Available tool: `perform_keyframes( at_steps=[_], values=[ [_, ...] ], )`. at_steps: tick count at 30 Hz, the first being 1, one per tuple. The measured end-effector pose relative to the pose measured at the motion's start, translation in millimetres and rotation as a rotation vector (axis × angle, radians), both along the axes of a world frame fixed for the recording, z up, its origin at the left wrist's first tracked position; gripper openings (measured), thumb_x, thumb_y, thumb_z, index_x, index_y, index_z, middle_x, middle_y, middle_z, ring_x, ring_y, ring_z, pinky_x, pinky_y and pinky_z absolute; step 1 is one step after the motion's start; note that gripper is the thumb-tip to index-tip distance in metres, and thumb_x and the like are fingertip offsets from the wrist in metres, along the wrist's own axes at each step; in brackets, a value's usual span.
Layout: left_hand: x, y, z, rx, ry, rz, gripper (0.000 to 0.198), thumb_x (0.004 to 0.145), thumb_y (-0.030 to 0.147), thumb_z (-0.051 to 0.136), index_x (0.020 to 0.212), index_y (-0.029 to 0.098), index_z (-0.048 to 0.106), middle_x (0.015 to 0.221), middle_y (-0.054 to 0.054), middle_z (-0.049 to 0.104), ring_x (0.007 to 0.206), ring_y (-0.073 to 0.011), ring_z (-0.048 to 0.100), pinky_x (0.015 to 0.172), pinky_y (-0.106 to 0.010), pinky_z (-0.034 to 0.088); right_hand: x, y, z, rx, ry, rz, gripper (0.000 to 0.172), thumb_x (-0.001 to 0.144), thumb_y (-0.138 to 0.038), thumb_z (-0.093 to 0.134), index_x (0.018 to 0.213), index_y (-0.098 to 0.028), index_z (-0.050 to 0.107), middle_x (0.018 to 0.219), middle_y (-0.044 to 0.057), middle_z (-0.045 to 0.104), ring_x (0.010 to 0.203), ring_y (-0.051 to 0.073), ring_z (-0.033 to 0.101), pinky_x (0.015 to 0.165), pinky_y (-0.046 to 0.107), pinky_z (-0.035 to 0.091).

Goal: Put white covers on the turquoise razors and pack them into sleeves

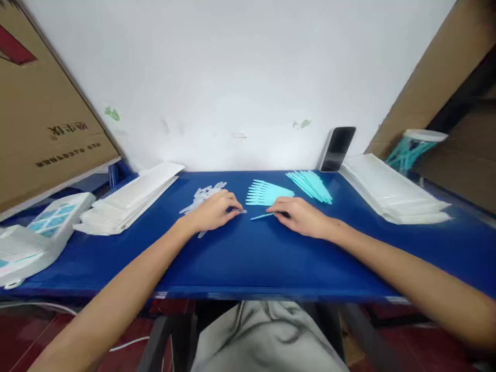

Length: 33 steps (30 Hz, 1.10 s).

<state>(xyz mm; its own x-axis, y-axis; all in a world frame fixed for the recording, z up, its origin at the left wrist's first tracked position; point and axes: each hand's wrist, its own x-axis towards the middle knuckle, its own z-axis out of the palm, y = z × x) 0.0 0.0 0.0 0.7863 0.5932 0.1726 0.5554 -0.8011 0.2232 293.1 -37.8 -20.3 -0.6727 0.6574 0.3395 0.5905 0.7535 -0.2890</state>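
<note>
My left hand (217, 211) pinches a small clear plastic tube (244, 211) between thumb and fingertips. It hovers at a pile of similar clear pieces (202, 195), part of which the hand hides. Across a short gap, my right hand (296, 216) is closed on a thin turquoise stick (259, 217) whose tip points left toward the tube. Stick and tube are apart. Just behind my right hand, several turquoise sticks (267, 192) lie fanned out side by side. A second bunch of turquoise sticks (311, 186) rests farther back to the right.
White packets are stacked at left (124, 201) and right (393, 188) of the blue table (232, 258). A white plastic case (58, 222) sits far left. A dark-screened phone (338, 149) leans on the wall, near a cup of turquoise sticks (424, 135). Cardboard (54, 113) flanks the table.
</note>
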Motion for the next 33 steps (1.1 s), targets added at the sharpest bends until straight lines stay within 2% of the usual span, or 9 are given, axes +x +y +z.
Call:
perform_keyframes(
  at_steps=[4, 10, 15, 22, 27, 33],
  values=[
    [0.7, -5.1, 4.8, -0.014, -0.028, -0.014, 0.028, 0.101, 0.035, 0.052, 0.107, 0.019, 0.074, 0.102, -0.010, 0.067, 0.099, -0.0240, 0.058, 0.090, -0.036, 0.043, 0.5, -5.7, 2.9, 0.001, 0.003, -0.005, 0.028, 0.095, -0.012, 0.050, 0.111, -0.018, 0.073, 0.103, 0.010, 0.069, 0.087, 0.022, 0.067, 0.078, 0.035, 0.052],
    [-0.9, -3.6, 3.6, 0.011, -0.010, 0.031, 0.042, 0.102, 0.047, 0.049, 0.122, 0.019, 0.072, 0.102, -0.011, 0.064, 0.103, -0.0274, 0.054, 0.090, -0.039, 0.043, -2.9, -12.7, 9.7, 0.057, 0.049, -0.023, 0.028, 0.095, -0.012, 0.051, 0.111, -0.018, 0.072, 0.102, 0.010, 0.068, 0.089, 0.022, 0.066, 0.079, 0.035, 0.052],
    [-4.6, -2.4, 2.6, 0.005, -0.027, 0.001, 0.035, 0.102, 0.044, 0.050, 0.111, 0.021, 0.075, 0.105, -0.010, 0.064, 0.105, -0.0259, 0.053, 0.095, -0.040, 0.042, -7.2, -13.2, 9.6, 0.083, 0.083, -0.036, 0.027, 0.096, -0.013, 0.050, 0.112, -0.017, 0.072, 0.100, 0.009, 0.067, 0.086, 0.021, 0.065, 0.078, 0.034, 0.051],
    [-3.7, -4.1, 2.6, -0.044, -0.086, 0.010, 0.029, 0.100, 0.043, 0.053, 0.106, 0.022, 0.073, 0.108, -0.009, 0.064, 0.112, -0.0264, 0.051, 0.101, -0.042, 0.041, -7.6, -14.5, 11.7, 0.043, -0.038, -0.125, 0.025, 0.098, -0.017, 0.050, 0.111, -0.019, 0.071, 0.103, 0.008, 0.066, 0.087, 0.021, 0.064, 0.075, 0.033, 0.048],
    [-1.0, -5.7, 1.3, -0.137, -0.131, 0.035, 0.027, 0.095, 0.048, 0.061, 0.100, 0.024, 0.073, 0.119, -0.008, 0.062, 0.122, -0.0276, 0.048, 0.109, -0.046, 0.037, -8.6, -16.9, 8.8, 0.032, -0.038, -0.108, 0.030, 0.099, -0.019, 0.048, 0.122, -0.022, 0.068, 0.108, 0.007, 0.065, 0.090, 0.020, 0.064, 0.075, 0.032, 0.047],
    [1.2, -9.6, 5.7, -0.130, -0.136, 0.047, 0.026, 0.092, 0.048, 0.065, 0.091, 0.023, 0.073, 0.121, -0.008, 0.060, 0.124, -0.0287, 0.046, 0.111, -0.050, 0.035, -11.1, -18.9, 6.4, 0.010, -0.036, -0.118, 0.031, 0.099, -0.021, 0.050, 0.124, -0.025, 0.068, 0.110, 0.007, 0.065, 0.086, 0.019, 0.064, 0.071, 0.031, 0.047]
  ],
)
